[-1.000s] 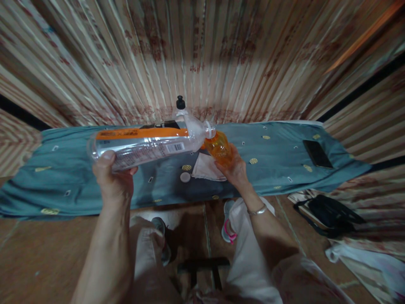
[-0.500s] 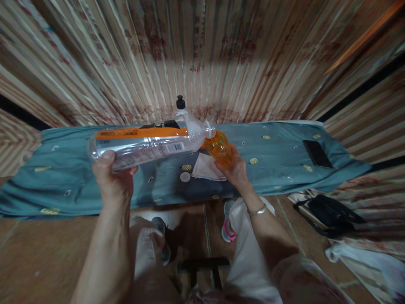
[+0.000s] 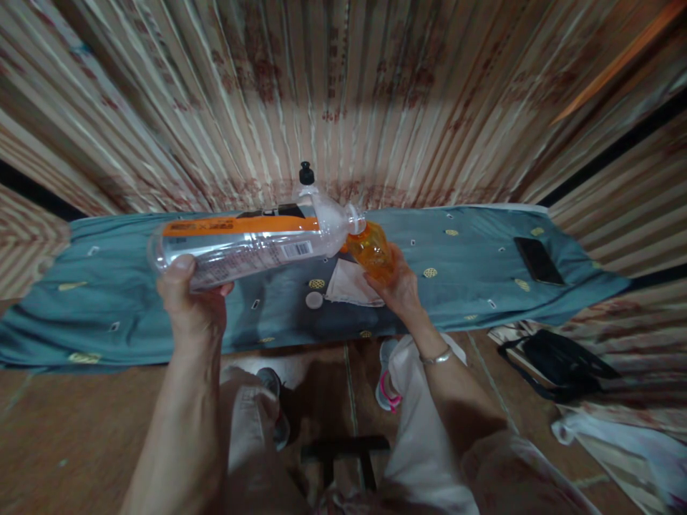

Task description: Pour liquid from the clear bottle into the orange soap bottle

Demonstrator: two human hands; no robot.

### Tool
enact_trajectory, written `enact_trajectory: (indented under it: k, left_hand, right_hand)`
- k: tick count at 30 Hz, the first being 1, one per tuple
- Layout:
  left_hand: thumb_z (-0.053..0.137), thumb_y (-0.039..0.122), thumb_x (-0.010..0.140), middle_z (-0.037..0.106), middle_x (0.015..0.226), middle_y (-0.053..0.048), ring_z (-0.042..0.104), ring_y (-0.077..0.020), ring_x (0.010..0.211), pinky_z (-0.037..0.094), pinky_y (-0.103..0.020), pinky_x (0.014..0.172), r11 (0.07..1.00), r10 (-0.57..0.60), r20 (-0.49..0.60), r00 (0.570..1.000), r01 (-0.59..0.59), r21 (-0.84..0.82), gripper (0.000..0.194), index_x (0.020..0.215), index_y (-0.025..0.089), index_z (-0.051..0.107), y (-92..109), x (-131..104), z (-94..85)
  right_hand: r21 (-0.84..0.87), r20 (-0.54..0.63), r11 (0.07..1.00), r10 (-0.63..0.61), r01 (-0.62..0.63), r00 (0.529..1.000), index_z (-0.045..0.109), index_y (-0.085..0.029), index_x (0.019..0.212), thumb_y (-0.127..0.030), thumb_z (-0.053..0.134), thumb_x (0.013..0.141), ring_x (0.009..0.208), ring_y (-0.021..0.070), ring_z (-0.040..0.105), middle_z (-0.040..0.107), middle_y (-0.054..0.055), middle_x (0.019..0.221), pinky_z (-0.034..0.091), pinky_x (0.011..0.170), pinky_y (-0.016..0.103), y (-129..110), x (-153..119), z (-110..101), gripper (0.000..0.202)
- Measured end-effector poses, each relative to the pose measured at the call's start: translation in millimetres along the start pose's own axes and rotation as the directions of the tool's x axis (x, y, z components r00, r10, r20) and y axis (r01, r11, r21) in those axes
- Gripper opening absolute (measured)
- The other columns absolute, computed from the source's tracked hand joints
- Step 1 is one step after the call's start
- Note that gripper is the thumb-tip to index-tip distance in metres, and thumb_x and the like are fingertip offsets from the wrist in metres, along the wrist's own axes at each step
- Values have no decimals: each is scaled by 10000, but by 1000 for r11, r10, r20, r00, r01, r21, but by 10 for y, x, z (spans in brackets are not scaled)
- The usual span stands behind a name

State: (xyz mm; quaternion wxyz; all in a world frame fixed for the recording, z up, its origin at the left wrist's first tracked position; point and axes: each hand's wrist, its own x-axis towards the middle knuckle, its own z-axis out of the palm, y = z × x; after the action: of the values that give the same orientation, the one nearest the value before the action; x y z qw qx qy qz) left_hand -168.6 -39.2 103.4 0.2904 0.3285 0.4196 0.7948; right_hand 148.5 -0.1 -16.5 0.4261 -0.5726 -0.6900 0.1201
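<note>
My left hand (image 3: pixel 190 293) is closed around the lower end of a large clear plastic bottle (image 3: pixel 247 247) with an orange and silver label. The bottle lies nearly level in the air, its uncapped mouth pointing right. My right hand (image 3: pixel 398 282) grips a small orange bottle (image 3: pixel 370 250), tilted so that its top meets the large bottle's mouth. Whether liquid passes between them I cannot tell. Behind the large bottle stands a clear bottle with a black cap (image 3: pixel 306 173), mostly hidden. A whitish cloth (image 3: pixel 351 285) and a round white cap (image 3: pixel 314 300) lie below the bottles.
A teal patterned cloth (image 3: pixel 466 286) covers the long, narrow table. Towards its right end lies a black phone (image 3: pixel 538 260). Pleated curtains (image 3: pixel 333 93) hang behind. On the right, a black bag (image 3: pixel 563 361) sits beyond the table's front edge, with a dark stool (image 3: pixel 346 449) low in front.
</note>
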Motion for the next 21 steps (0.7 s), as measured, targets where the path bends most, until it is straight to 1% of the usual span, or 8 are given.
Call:
enact_trajectory:
  k: [3, 6, 8, 11, 14, 21]
  left_hand:
    - [714, 467, 524, 538, 782, -5, 441, -121, 590, 169, -169, 402, 1000, -2, -6, 1000, 2, 13, 569, 1035, 215, 726, -5, 1, -4]
    - [699, 494, 547, 529, 788, -8, 440, -121, 596, 206, -171, 397, 999, 17, 2, 1000, -17, 45, 563, 1032, 209, 713, -9, 1, -8]
    - [714, 495, 545, 527, 782, -6, 443, -120, 591, 207, -168, 394, 999, 18, 7, 1000, -18, 40, 575, 1043, 208, 703, -9, 0, -9]
    - [750, 476, 518, 536, 774, 2, 446, -114, 575, 177, -161, 386, 1000, 3, 1, 1000, -3, 6, 598, 1053, 213, 701, -8, -2, -10]
    - [753, 470, 522, 546, 762, 6, 450, -112, 571, 167, -160, 389, 1000, -1, -1, 1000, 1, -7, 591, 1052, 214, 710, -16, 0, -16]
    - [756, 453, 506, 551, 741, 13, 446, -129, 578, 171, -175, 401, 1000, -15, -13, 1000, 15, -18, 687, 1148, 212, 713, -22, 11, -24]
  right_hand:
    - [-5, -7, 1000, -2, 2, 1000, 490, -161, 1532, -387, 847, 798, 1259, 374, 749, 739, 214, 1414, 643, 1058, 533, -8, -1, -3, 847]
    - [-1, -9, 1000, -2, 2, 1000, 483, -186, 1537, -382, 836, 811, 1290, 377, 735, 726, 204, 1438, 626, 1085, 570, -4, -5, 0, 830]
    - [-1, -8, 1000, -3, 3, 1000, 483, -182, 1539, -375, 834, 808, 1308, 384, 725, 721, 204, 1446, 618, 1098, 584, 1, -6, 3, 833]
    - [-13, -6, 1000, 2, -2, 1000, 489, -150, 1534, -366, 842, 788, 1303, 385, 729, 721, 219, 1443, 622, 1097, 568, 4, -3, 5, 854]
    - [-21, -7, 1000, 4, -5, 1000, 487, -134, 1531, -364, 842, 780, 1294, 376, 734, 718, 225, 1447, 624, 1096, 550, -4, 1, 4, 861]
    - [-27, 10, 1000, -9, 9, 1000, 484, -164, 1517, -405, 812, 810, 1277, 369, 740, 728, 204, 1434, 632, 1074, 549, -26, 8, -12, 816]
